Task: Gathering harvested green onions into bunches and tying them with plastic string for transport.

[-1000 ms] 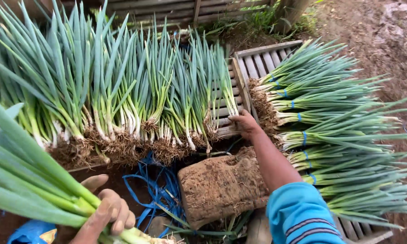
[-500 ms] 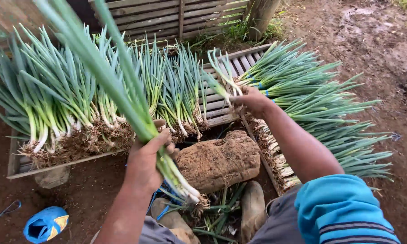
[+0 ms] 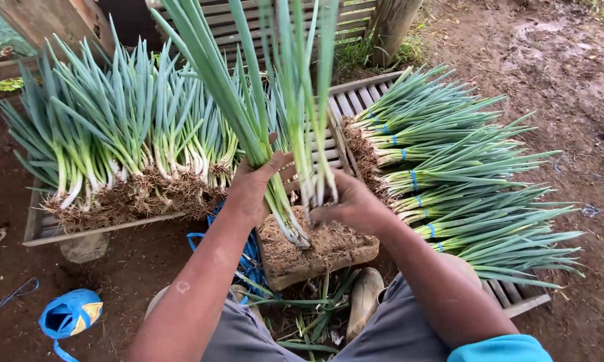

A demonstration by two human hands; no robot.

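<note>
Left hand (image 3: 256,184) was closed around a bunch of green onions (image 3: 248,114) near the centre of the frame, gripping the stalks just above their white ends. Right hand (image 3: 352,204) was closed on a smaller bunch of onions (image 3: 308,121) just beside the first, fingers wrapped around the lower stalks. Both bunches stood nearly upright, leaves reaching the top edge of the frame, roots pointing down toward a soil-crusted block (image 3: 315,251) directly below the hands.

Loose onions with muddy roots (image 3: 121,154) lay in a row on a slatted wooden pallet (image 3: 40,231) at the left of the frame. Tied onion bundles with blue bands (image 3: 463,181) were stacked at the right on a second slatted rack (image 3: 516,302). A blue cord spool (image 3: 70,314) lay on the dirt at lower left.
</note>
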